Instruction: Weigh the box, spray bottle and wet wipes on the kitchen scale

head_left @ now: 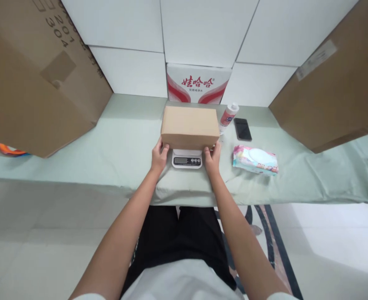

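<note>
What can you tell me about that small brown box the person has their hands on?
The cardboard box is plain brown, rectangular and closed, with no print visible. It sits level on a small white digital scale, covering its platform, on the pale green cloth. The left hand touches its lower left corner and the right hand its lower right corner.

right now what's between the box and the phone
A small white bottle with a red label lies tilted between the box and the phone, seen in the head view.
</note>
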Tool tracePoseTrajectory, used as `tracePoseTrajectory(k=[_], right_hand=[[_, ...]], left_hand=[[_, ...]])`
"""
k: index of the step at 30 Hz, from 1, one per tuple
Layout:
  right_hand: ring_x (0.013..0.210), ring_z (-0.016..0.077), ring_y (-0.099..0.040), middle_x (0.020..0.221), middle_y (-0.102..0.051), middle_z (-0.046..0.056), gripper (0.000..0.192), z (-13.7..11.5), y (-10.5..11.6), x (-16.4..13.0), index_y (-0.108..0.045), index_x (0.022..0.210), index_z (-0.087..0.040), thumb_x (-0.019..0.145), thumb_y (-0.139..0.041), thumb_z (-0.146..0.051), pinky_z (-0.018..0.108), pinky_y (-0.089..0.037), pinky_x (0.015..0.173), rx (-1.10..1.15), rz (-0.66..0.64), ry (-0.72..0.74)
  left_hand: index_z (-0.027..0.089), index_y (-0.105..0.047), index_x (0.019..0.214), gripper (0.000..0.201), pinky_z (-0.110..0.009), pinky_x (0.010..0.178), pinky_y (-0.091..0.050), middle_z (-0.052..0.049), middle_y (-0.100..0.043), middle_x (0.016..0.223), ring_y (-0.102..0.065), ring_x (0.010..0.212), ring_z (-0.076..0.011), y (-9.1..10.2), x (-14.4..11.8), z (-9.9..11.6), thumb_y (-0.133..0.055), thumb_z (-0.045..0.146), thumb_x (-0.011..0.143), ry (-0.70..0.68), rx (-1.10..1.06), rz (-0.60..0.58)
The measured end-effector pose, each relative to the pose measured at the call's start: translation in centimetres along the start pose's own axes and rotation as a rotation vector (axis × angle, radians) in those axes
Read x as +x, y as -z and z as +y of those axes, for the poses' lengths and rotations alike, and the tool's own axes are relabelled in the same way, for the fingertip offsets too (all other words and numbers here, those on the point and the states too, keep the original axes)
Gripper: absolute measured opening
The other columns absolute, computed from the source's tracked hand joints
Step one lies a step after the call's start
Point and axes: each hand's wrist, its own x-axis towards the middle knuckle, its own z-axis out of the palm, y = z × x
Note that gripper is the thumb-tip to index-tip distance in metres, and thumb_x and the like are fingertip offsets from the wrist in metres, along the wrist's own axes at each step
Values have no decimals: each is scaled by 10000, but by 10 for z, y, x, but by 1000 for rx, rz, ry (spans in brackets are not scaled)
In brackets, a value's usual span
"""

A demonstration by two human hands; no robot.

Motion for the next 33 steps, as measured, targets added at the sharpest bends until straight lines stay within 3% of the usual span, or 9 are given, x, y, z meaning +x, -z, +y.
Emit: tracePoseTrajectory(k=[8,13,16,19,22,24,26,28,33], right_hand=[[1007,222,-577,1252,-513,101,674,-5,-2,3,-461,1550,-273,936,-557,-533,404,-556,924,13,78,15],[1092,261,-566,1302,-507,141,663,-20,17,-15,-435,1538,-229,935,-551,-479,486,-531,990,-101,204,179],[1126,278,-599,1305,-528,150,582,-27,66,-36,-466,1471,-223,938,-559,-439,488,-542,970,-192,352,274],[1135,287,-632,1261,-566,143,517,-21,138,-52,-498,1402,-215,917,-555,-382,502,-540,990,-276,609,234],[1126,298,-649,1209,-608,154,479,-6,199,-58,-547,1329,-175,875,-565,-326,514,-540,1002,-284,758,131],[1098,293,-666,1193,-634,159,448,2,219,-59,-583,1285,-158,865,-578,-315,513,-545,997,-263,742,105],[1060,281,-683,1182,-663,149,408,5,219,-60,-613,1252,-164,877,-580,-322,510,-552,986,-251,667,127],[1042,271,-690,1177,-683,134,360,1,201,-62,-642,1224,-179,910,-575,-343,500,-559,971,-255,581,184],[1194,293,-671,1309,-673,147,424,-23,113,-59,-621,1347,-215,970,-573,-405,498,-550,1022,-152,250,252]], left_hand=[[220,-588,1506,693,-480,1254,-437,-133,-660,1486,-586,1436,-307,-3,4,1,-560,657,968,-37,-51,4],[234,-560,1538,722,-463,1295,-401,-104,-571,1600,-528,1501,-295,-2,6,-5,-565,669,960,-20,-55,43],[222,-536,1556,781,-451,1330,-351,-108,-506,1655,-451,1564,-300,0,8,-5,-586,697,938,-12,-78,70],[204,-524,1555,847,-447,1335,-341,-131,-493,1659,-417,1586,-307,-1,11,-2,-626,731,899,-30,-95,84],[174,-539,1516,914,-480,1253,-453,-178,-605,1535,-559,1466,-332,-5,15,2,-729,733,819,-49,-64,36],[165,-556,1478,924,-494,1168,-527,-186,-674,1426,-655,1331,-332,-8,17,3,-778,725,777,-50,-18,12],[173,-569,1446,898,-493,1114,-558,-179,-700,1366,-692,1247,-318,-9,17,2,-784,724,770,-52,17,3],[184,-577,1426,866,-488,1100,-563,-170,-708,1344,-697,1226,-306,-9,18,1,-774,725,779,-56,38,2],[179,-570,1451,866,-484,1135,-550,-176,-689,1394,-674,1294,-312,-8,15,4,-745,729,805,-70,51,23]])
